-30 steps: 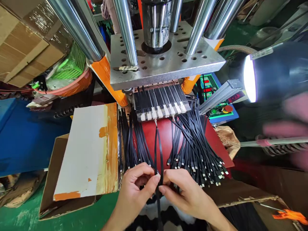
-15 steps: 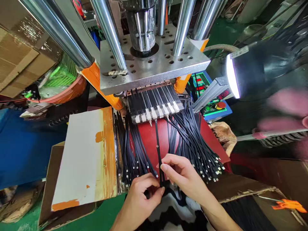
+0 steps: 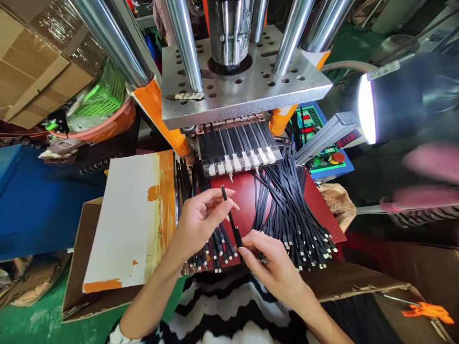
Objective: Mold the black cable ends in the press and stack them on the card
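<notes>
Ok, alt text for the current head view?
Bare left hand and right hand hold a flat black cable above a red tabletop, between bunches of similar cables. Beyond: a holed steel press plate and a black fixture with white tabs.

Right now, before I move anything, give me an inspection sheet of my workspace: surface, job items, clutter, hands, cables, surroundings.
Surface: red worktop, bare in the middle, with cables along both sides.
Job's things: a black cable between the hands; ahead, a black block with white patches along its front edge.
Clutter: green basket in a pink basket, far left; a small tool on the steel plate.
Hands: left hand and right hand both hold the black cable, the right one lower.
Cables: dense right bundle; left bundle partly hidden by the left hand.
Surroundings: lit lamp and control panel at right; white board at left.
</notes>
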`<control>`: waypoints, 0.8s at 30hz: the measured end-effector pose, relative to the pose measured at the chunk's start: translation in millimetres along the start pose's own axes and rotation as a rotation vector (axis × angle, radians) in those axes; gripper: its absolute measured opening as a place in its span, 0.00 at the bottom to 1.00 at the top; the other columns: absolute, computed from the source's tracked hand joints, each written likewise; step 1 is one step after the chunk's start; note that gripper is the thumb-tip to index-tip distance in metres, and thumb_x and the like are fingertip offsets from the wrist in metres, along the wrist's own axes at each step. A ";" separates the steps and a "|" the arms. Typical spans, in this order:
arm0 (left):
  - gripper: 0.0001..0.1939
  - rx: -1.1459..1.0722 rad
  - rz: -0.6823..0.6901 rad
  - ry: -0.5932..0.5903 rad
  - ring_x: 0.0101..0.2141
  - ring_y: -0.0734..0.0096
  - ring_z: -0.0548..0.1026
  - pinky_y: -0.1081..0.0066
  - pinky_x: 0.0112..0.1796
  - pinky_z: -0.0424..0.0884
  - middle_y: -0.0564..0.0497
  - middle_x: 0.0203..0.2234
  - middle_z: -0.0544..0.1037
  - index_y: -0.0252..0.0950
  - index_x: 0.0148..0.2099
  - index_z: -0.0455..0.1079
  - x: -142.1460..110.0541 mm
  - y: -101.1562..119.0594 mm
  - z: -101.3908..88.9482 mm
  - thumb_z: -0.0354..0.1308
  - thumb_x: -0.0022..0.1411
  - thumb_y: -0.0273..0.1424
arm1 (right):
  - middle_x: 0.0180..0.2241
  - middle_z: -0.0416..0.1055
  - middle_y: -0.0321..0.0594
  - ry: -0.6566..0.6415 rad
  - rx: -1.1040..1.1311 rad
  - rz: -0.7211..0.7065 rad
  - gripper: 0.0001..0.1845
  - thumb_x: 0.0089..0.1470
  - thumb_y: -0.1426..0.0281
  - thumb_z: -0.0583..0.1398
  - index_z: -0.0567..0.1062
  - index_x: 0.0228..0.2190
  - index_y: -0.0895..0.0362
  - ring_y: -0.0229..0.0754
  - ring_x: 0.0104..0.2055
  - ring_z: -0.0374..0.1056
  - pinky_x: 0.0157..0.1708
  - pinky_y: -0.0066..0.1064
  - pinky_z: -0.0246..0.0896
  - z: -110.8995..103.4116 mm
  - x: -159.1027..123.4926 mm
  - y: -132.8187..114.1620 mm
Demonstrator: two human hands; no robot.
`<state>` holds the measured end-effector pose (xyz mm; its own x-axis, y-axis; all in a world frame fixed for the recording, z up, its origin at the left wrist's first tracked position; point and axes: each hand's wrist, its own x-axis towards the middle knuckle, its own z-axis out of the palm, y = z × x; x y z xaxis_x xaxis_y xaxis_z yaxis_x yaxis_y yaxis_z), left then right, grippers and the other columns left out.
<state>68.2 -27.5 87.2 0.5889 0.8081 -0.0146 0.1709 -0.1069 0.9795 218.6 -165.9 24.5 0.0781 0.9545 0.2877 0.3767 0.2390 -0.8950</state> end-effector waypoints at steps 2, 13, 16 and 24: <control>0.14 0.013 0.034 -0.003 0.25 0.75 0.72 0.75 0.29 0.69 0.49 0.31 0.85 0.36 0.39 0.83 5.0 4.5 1.2 0.64 0.71 0.40 | 0.29 0.70 0.31 0.017 0.008 -0.030 0.09 0.69 0.75 0.59 0.73 0.35 0.53 0.34 0.28 0.66 0.30 0.24 0.61 1.3 -2.7 3.0; 0.11 -0.187 0.023 -0.161 0.24 0.79 0.75 0.77 0.27 0.71 0.50 0.33 0.84 0.38 0.36 0.87 -7.6 12.8 9.3 0.72 0.67 0.39 | 0.32 0.75 0.32 0.210 0.055 -0.129 0.09 0.67 0.78 0.63 0.78 0.43 0.52 0.34 0.31 0.69 0.31 0.23 0.65 -9.5 14.8 -3.9; 0.12 -0.298 -0.018 -0.161 0.22 0.81 0.74 0.78 0.25 0.71 0.52 0.31 0.81 0.37 0.33 0.85 -5.5 14.0 9.6 0.75 0.63 0.41 | 0.33 0.76 0.34 0.206 0.065 -0.165 0.11 0.66 0.79 0.63 0.79 0.44 0.52 0.34 0.31 0.70 0.30 0.23 0.65 -6.5 21.2 -6.4; 0.17 -0.394 -0.093 -0.158 0.20 0.79 0.74 0.78 0.21 0.72 0.58 0.26 0.76 0.36 0.32 0.77 -1.0 10.8 13.2 0.81 0.55 0.39 | 0.30 0.72 0.33 0.217 0.058 -0.130 0.10 0.67 0.79 0.62 0.79 0.39 0.53 0.34 0.28 0.67 0.27 0.24 0.62 -4.7 25.8 -14.0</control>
<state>79.9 -37.1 95.1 0.7041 0.7020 -0.1073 -0.0676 0.2167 0.9739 219.7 -145.5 46.0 0.2310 0.8559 0.4627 0.3430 0.3734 -0.8619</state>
